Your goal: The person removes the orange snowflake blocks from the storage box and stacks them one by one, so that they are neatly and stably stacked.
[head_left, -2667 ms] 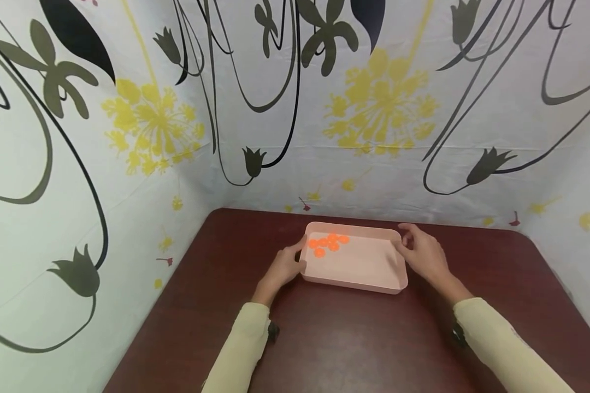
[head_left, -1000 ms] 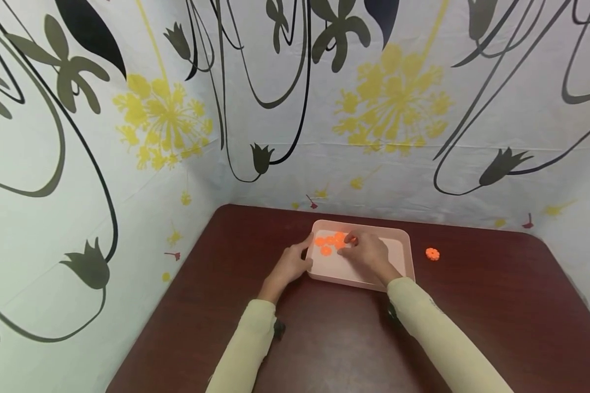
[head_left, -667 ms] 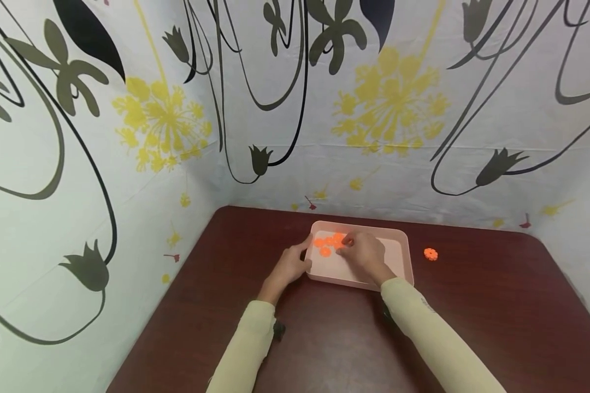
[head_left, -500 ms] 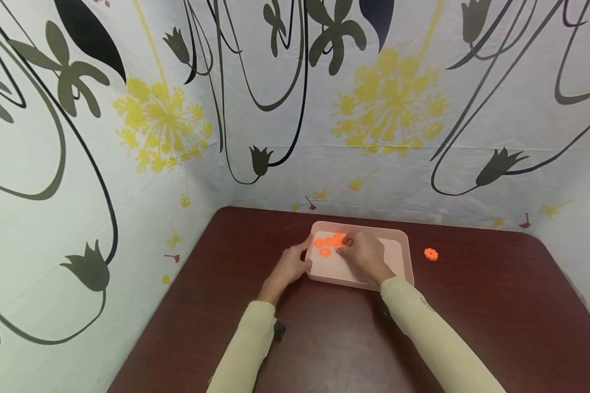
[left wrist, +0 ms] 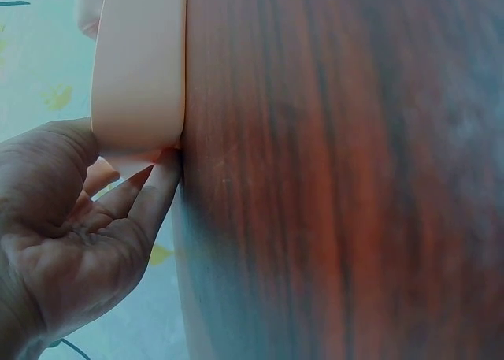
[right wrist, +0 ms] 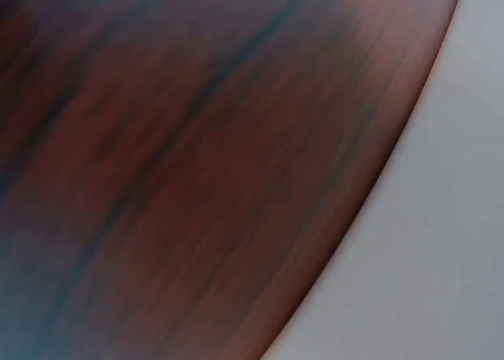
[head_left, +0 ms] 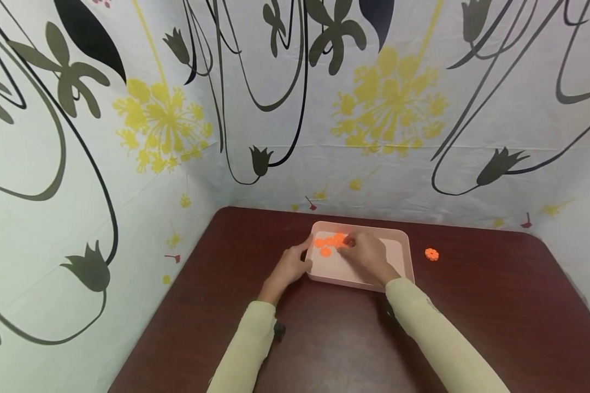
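Observation:
A shallow pink tray (head_left: 398, 256) lies on the dark red-brown table, with several orange flower-shaped pieces (head_left: 325, 251) in its left part. My left hand (head_left: 289, 266) grips the tray's left end; in the left wrist view the thumb and fingers of that hand (left wrist: 71, 226) close around the end wall of the tray (left wrist: 138, 76). Reaching into the tray, my right hand (head_left: 369, 254) has its thumb and finger pinched at an orange piece (head_left: 343, 240) on the right side of the group. The fingers partly cover it. The right wrist view shows no hand.
Right of the tray, another orange piece (head_left: 431, 254), perhaps stacked, lies on the table (head_left: 477, 284). A patterned cloth (head_left: 285, 131) hangs along the table's back and left edges. Bare table shows in front of the tray and in the right wrist view.
My right hand has moved left from the tray's right edge to the orange pieces inside. An orange piece is now visible on the table at right. My left hand keeps its grip.

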{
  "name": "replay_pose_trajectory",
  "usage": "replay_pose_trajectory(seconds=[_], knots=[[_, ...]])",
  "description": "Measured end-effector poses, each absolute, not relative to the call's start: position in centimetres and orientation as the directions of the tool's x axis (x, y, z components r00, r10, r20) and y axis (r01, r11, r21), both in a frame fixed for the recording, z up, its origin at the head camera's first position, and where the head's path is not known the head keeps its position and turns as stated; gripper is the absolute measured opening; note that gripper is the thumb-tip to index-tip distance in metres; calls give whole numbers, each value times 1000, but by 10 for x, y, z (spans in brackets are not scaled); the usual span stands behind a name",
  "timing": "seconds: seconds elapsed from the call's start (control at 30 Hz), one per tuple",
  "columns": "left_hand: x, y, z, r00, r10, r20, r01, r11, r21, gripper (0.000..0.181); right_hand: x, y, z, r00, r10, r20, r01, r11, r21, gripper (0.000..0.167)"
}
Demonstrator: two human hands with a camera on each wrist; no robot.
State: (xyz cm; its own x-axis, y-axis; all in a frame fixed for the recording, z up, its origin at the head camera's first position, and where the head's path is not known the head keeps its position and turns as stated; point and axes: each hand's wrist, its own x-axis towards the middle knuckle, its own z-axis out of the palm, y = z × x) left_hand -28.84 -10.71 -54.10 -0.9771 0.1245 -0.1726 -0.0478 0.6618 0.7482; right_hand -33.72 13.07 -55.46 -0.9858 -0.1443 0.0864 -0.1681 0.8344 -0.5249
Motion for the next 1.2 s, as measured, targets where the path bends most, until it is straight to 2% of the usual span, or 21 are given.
replay_pose_trajectory(seconds=[0.17, 0.63, 0.93, 1.2], knots=[[-289, -106, -540, -975, 135, -178, -47, 655, 754, 81, -335, 141, -550, -983, -161, 92, -184, 790, -585, 29], [-287, -108, -541, -976, 164, -147, -7, 645, 765, 80, -314, 175, -525, -944, -235, 231, -329, 706, -628, 35], [-285, -109, -541, -975, 169, -145, -5, 635, 772, 81, -299, 219, -514, -944, -186, 271, -316, 740, -594, 30], [-286, -108, -541, -976, 164, -145, -6, 642, 766, 81, -289, 269, -519, -938, -90, 335, -277, 775, -568, 32]])
